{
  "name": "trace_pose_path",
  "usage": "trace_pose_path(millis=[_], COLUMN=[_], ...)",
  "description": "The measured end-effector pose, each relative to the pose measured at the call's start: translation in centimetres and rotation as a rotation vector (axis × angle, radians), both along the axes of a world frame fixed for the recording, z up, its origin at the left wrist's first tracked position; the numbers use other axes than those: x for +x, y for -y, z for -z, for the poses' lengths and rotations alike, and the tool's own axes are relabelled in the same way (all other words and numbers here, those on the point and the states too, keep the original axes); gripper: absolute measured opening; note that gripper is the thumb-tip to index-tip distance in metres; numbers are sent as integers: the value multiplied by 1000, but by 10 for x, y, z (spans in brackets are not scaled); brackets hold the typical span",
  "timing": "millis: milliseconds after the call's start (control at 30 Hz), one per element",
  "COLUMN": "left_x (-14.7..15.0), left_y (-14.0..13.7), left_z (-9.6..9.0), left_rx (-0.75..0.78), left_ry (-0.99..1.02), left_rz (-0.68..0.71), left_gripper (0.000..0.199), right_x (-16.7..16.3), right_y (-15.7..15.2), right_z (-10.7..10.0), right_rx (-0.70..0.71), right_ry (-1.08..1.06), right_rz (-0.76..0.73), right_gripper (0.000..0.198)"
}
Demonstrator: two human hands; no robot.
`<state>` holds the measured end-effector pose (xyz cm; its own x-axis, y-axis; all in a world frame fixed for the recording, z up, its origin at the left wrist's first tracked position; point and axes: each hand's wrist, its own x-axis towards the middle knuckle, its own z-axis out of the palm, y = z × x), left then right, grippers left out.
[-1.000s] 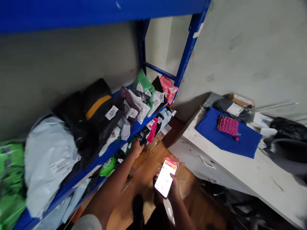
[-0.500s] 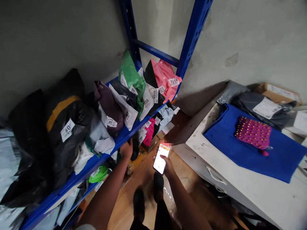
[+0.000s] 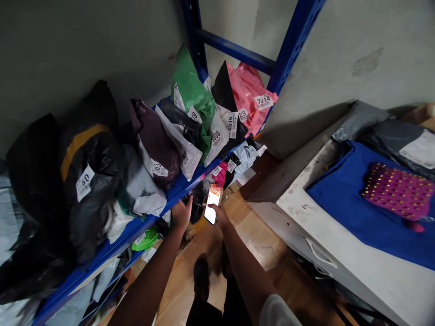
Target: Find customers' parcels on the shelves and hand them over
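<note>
My right hand (image 3: pixel 220 216) is closed around a smartphone (image 3: pixel 212 206), its lit screen facing me and the thumb over the glass. My left hand (image 3: pixel 181 213) reaches beneath the edge of the blue shelf (image 3: pixel 185 188), with its thumb up. It is closed on a glossy black plastic parcel (image 3: pixel 197 209) on the lower level; most of its fingers are hidden. Just past the phone lie a bright pink parcel (image 3: pixel 222 171) and a pale blue parcel (image 3: pixel 247 156). A neon green parcel (image 3: pixel 146 239) rests lower, left of that hand.
On the upper shelf stand labelled mailing bags: big black ones (image 3: pixel 98 190), a dark purple one (image 3: pixel 158 145), a green one (image 3: pixel 190 86) and a pink one (image 3: pixel 249 95). To the right, a white cabinet (image 3: pixel 292 199) carries a blue bag (image 3: pixel 336 190) and a studded magenta pouch (image 3: pixel 396 192).
The phone in my right hand has moved left and up, close to my left hand and the black parcel. My left hand stays under the shelf edge. The view has shifted.
</note>
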<state>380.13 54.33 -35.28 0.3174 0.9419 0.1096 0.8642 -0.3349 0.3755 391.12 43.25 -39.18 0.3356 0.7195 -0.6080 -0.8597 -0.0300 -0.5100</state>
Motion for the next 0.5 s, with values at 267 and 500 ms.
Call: trace_pose_path(millis=[267,500], left_x=[31,47], left_y=[-2,-21], left_z=[-30,-12], left_rx=[-150,-152], left_ry=[-169,-281], left_rz=[522,326], left_gripper=[46,36], right_x=[-5,11], right_y=[-7,-9], right_z=[10,7], right_rx=[55,30], right_ry=[9,239], right_rz=[-72,-68], right_gripper=[55,46])
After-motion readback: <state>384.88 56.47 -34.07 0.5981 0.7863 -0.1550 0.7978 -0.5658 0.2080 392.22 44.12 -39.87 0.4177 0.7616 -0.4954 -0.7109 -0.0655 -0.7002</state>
